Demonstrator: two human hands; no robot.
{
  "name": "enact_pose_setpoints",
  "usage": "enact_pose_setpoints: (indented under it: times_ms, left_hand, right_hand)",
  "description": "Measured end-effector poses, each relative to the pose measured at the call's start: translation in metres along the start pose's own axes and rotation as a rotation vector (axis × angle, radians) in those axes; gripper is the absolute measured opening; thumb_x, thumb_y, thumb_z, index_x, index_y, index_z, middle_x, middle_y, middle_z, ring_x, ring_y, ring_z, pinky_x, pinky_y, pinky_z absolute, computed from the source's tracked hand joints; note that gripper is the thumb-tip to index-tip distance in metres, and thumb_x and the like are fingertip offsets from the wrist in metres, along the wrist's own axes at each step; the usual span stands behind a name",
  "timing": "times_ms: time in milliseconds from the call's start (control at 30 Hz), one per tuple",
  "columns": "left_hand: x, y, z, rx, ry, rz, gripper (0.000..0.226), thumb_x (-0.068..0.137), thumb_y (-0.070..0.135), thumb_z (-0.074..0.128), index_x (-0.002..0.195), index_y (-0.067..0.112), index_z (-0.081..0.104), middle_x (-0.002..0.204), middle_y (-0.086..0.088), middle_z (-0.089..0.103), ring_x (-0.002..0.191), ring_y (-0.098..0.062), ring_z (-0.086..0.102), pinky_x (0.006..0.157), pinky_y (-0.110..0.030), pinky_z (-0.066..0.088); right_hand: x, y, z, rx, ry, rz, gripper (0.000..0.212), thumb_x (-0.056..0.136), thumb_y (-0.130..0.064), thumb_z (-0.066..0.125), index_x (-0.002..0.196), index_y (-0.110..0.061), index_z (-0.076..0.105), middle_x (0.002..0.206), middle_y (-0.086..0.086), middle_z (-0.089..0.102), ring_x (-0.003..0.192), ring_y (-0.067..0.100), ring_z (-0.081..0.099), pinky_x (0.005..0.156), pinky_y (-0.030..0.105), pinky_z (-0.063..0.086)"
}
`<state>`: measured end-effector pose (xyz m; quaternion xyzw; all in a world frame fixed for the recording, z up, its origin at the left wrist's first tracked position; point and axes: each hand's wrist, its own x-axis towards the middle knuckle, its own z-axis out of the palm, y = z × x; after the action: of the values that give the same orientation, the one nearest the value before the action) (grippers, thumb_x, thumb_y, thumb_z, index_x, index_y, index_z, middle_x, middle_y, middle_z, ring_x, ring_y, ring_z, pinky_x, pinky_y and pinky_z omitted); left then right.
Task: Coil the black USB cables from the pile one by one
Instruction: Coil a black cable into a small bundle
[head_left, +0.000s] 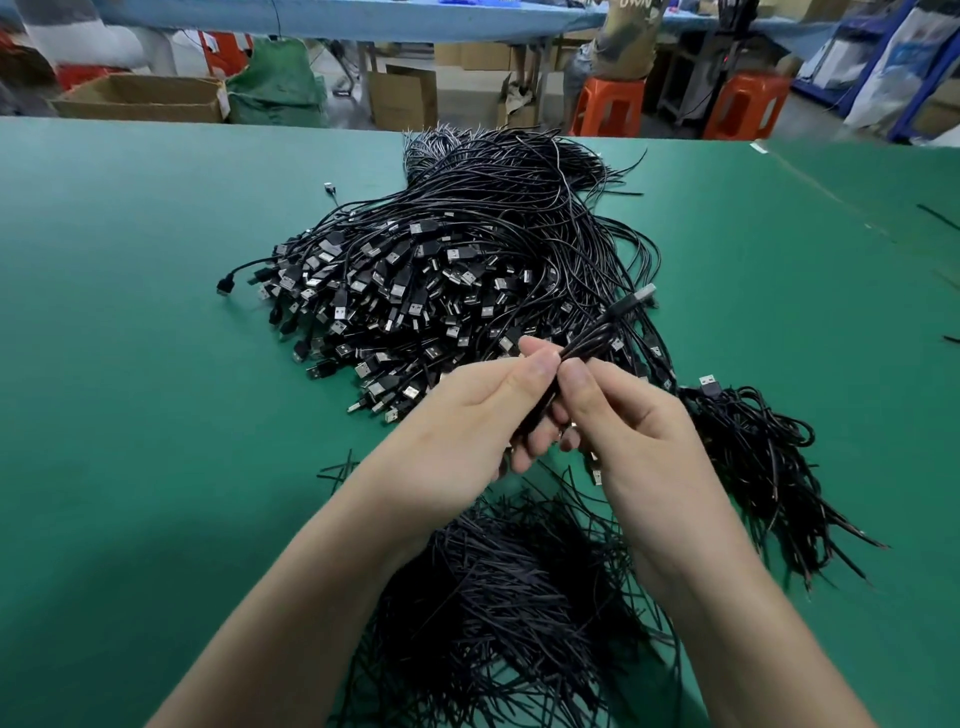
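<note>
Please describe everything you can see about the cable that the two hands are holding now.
The held cable is thin, black and looks rubber-coated. It is folded into a tight bundle of several strands, tilted up and to the right above the big pile. Its USB plug, black with a silvery metal tip, sticks out at the upper end. The left hand and the right hand both pinch the bundle at its middle with thumb and fingers. Its lower part is hidden behind the fingers.
</note>
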<state>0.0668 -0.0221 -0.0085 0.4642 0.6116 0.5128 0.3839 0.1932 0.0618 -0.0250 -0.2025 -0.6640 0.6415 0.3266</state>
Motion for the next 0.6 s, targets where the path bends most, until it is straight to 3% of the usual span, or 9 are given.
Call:
enact_pose_setpoints:
  times_ms: [67,133,200,267,367,400,467,533,600]
  left_hand:
    - [0.000,0.001,-0.004,0.006,-0.011,-0.006,0.053,0.108,0.049,0.038,0.072,0.029,0.072,0.072,0.009,0.070,0.065,-0.003,0.060,0.056,-0.015,0.044]
    - [-0.002,-0.001,-0.010,0.020,-0.028,-0.033,0.057,0.104,0.056,0.040,0.069,0.027,0.074,0.070,0.008,0.071,0.062,-0.002,0.060,0.064,-0.019,0.047]
    - [-0.002,-0.006,-0.016,0.061,0.015,-0.084,0.064,0.094,0.070,0.047,0.057,0.020,0.063,0.048,0.014,0.048,0.045,-0.006,0.040,0.070,-0.032,0.039]
    - [0.001,-0.013,-0.019,0.070,0.110,-0.102,0.075,0.082,0.078,0.058,0.068,0.005,0.064,0.049,0.009,0.037,0.047,-0.009,0.032,0.071,-0.035,0.036]
    - [0.005,-0.018,-0.017,-0.004,0.282,-0.028,0.059,0.070,0.073,0.076,0.085,0.016,0.071,0.063,0.003,0.058,0.059,-0.006,0.052,0.059,-0.021,0.047]
    - [0.007,-0.019,-0.017,-0.032,0.297,-0.002,0.054,0.070,0.068,0.080,0.091,0.019,0.071,0.074,0.002,0.067,0.068,-0.005,0.060,0.063,-0.018,0.050]
    - [0.009,-0.022,-0.021,-0.073,0.246,0.040,0.043,0.073,0.058,0.079,0.102,0.025,0.073,0.092,0.003,0.075,0.087,-0.009,0.070,0.078,-0.022,0.056]
    - [0.007,-0.021,-0.027,-0.107,0.122,0.067,0.034,0.081,0.049,0.078,0.108,0.029,0.075,0.085,0.003,0.074,0.081,-0.014,0.071,0.080,-0.026,0.057]
    - [0.004,-0.018,-0.035,-0.136,0.011,0.085,0.026,0.092,0.036,0.075,0.115,0.024,0.076,0.076,-0.001,0.070,0.074,-0.016,0.070,0.076,-0.022,0.056]
  right_hand:
    - [-0.001,-0.001,0.000,0.003,0.013,-0.015,0.042,0.104,-0.028,0.052,0.105,0.012,0.065,0.064,0.005,0.060,0.062,0.008,0.058,0.068,0.012,0.046]
    - [-0.002,-0.004,0.003,-0.020,0.039,-0.003,0.037,0.100,-0.034,0.056,0.102,-0.001,0.073,0.080,0.019,0.064,0.071,0.010,0.056,0.068,0.013,0.046]
    - [-0.004,-0.007,0.005,-0.068,0.062,-0.002,0.034,0.097,-0.040,0.059,0.100,-0.011,0.077,0.090,0.023,0.063,0.075,0.011,0.052,0.067,0.014,0.044]
    - [-0.005,-0.009,0.006,-0.130,0.102,-0.021,0.039,0.097,-0.045,0.061,0.099,-0.008,0.074,0.081,0.024,0.055,0.070,0.011,0.043,0.060,0.017,0.037]
    - [-0.005,-0.007,0.005,-0.186,0.146,-0.054,0.051,0.098,-0.045,0.059,0.095,0.006,0.064,0.070,0.025,0.040,0.067,0.019,0.033,0.055,0.027,0.026]
    - [-0.005,-0.006,0.005,-0.187,0.144,-0.053,0.052,0.098,-0.044,0.059,0.093,0.008,0.062,0.070,0.026,0.040,0.066,0.022,0.032,0.056,0.028,0.026]
    - [-0.004,-0.007,0.002,-0.191,0.091,-0.042,0.048,0.100,-0.043,0.057,0.089,0.003,0.065,0.072,0.026,0.051,0.064,0.028,0.041,0.058,0.027,0.032]
    - [-0.002,-0.009,0.000,-0.214,0.009,-0.053,0.037,0.104,-0.035,0.055,0.086,-0.009,0.074,0.075,0.008,0.071,0.070,0.024,0.061,0.065,0.024,0.045]
    - [-0.002,-0.013,-0.001,-0.224,-0.069,-0.043,0.032,0.105,-0.028,0.053,0.088,-0.015,0.077,0.081,0.000,0.077,0.075,0.008,0.069,0.070,0.016,0.048]
